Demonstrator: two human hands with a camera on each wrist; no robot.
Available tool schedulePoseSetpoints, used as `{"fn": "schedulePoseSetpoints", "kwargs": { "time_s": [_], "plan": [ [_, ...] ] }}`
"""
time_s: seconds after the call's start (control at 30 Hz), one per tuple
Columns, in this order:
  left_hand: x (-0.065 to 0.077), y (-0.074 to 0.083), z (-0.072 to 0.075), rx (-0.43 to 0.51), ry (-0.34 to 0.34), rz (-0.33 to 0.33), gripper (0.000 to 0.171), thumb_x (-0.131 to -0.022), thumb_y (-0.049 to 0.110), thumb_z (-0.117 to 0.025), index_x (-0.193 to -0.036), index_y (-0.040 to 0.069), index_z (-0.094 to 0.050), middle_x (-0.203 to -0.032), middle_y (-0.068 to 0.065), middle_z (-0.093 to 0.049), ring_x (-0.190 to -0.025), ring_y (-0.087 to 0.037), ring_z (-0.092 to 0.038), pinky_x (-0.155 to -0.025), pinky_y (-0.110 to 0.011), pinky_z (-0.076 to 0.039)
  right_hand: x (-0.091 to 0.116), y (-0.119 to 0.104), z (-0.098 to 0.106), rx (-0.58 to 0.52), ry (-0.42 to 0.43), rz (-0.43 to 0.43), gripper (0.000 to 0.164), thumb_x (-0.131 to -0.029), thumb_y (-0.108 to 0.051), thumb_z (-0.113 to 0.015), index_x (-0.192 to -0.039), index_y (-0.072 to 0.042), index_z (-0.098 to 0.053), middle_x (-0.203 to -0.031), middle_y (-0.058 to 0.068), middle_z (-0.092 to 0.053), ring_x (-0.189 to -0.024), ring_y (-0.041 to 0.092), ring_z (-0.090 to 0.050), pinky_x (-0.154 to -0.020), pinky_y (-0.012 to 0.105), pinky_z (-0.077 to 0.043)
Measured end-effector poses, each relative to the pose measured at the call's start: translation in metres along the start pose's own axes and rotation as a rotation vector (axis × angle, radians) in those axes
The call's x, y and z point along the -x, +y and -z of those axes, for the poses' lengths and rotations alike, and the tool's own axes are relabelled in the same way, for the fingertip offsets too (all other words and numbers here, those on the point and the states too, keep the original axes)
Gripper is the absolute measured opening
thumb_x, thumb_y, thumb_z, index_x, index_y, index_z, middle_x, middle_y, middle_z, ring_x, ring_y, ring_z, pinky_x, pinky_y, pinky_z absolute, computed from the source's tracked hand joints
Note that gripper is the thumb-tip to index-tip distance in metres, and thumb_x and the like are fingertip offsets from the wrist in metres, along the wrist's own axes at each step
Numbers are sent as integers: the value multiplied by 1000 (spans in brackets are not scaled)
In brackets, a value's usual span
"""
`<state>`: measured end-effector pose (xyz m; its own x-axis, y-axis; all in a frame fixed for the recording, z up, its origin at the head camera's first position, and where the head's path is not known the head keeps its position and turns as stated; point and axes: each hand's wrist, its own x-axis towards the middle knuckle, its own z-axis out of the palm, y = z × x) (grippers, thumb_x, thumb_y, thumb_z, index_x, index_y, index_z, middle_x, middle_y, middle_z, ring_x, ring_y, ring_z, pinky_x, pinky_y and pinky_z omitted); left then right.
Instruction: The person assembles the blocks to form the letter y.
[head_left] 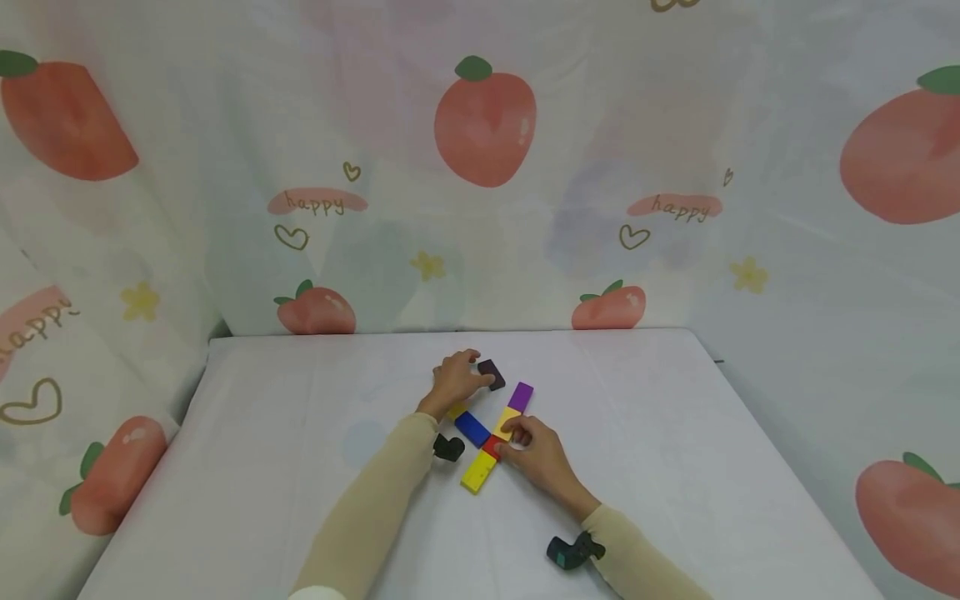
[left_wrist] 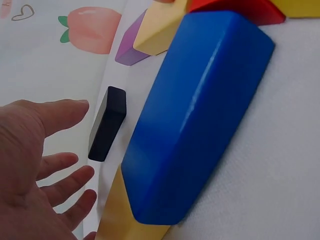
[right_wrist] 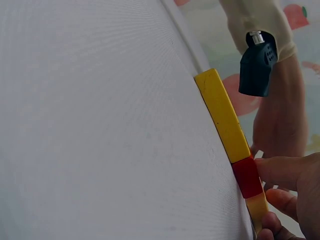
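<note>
My left hand [head_left: 455, 379] reaches over the far part of the table, fingers apart and thumb near a black block [head_left: 491, 374]. In the left wrist view a gap shows between thumb and black block [left_wrist: 107, 125]. My right hand [head_left: 546, 460] touches a row of blocks, its thumb at the red block [right_wrist: 248, 177] and its fingertips at the pale yellow block [head_left: 507, 422]. A purple block [head_left: 521, 397] tops this row; a bright yellow block [head_left: 478, 472] forms its near end. Angled off the red one lies a blue block [left_wrist: 195, 115], with another yellow block [left_wrist: 117, 210] beyond it.
A white cloth covers the table [head_left: 637, 392]. Behind it and at the sides hangs a curtain [head_left: 510, 250] printed with fruit and hearts. Each wrist wears a small dark camera, such as the right one [head_left: 573, 552].
</note>
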<state>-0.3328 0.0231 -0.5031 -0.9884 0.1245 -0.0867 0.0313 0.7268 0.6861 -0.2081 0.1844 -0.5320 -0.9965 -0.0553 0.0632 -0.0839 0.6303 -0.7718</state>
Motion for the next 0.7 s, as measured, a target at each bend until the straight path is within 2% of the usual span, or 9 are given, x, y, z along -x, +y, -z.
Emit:
{"fn": "schedulePoseSetpoints", "kwargs": {
  "time_s": [0.13, 0.4, 0.57, 0.7],
  "plan": [
    [-3, 0, -2, -51, 8, 7, 60, -87, 42, -72, -136, 14, -55, -133, -10, -60, -123, -32, -49, -112, -54, -27, 1, -1, 1, -4, 2, 9, 23, -82, -21, -79, -103, -16, -69, -86, -2, -55, -83, 13, -49, -73, 23, -42],
    [-3, 2, -7, -137, 31, 11, 61, -84, 46, -74, -134, 15, -59, -137, -13, -55, -127, -35, -44, -111, -55, -26, 1, -3, 1, -11, -8, 9, 24, -83, -21, -79, -104, -15, -69, -86, -2, -55, -83, 14, -49, -74, 23, -42],
    [-2, 5, -9, -141, 35, 26, 58, -84, 44, -75, -132, 14, -60, -136, -14, -55, -127, -34, -43, -112, -54, -25, 2, -2, 2, -17, -4, 16, 24, -82, -20, -79, -104, -15, -69, -86, -1, -55, -83, 14, -49, -74, 23, -42],
    [-2, 5, -10, -128, 50, 14, 56, -84, 42, -75, -130, 14, -60, -132, -13, -58, -124, -33, -44, -112, -54, -25, 2, -2, 2, -18, 0, 20, 24, -82, -20, -79, -103, -15, -69, -86, -1, -55, -83, 14, -49, -74, 23, -42]
  ]
}}
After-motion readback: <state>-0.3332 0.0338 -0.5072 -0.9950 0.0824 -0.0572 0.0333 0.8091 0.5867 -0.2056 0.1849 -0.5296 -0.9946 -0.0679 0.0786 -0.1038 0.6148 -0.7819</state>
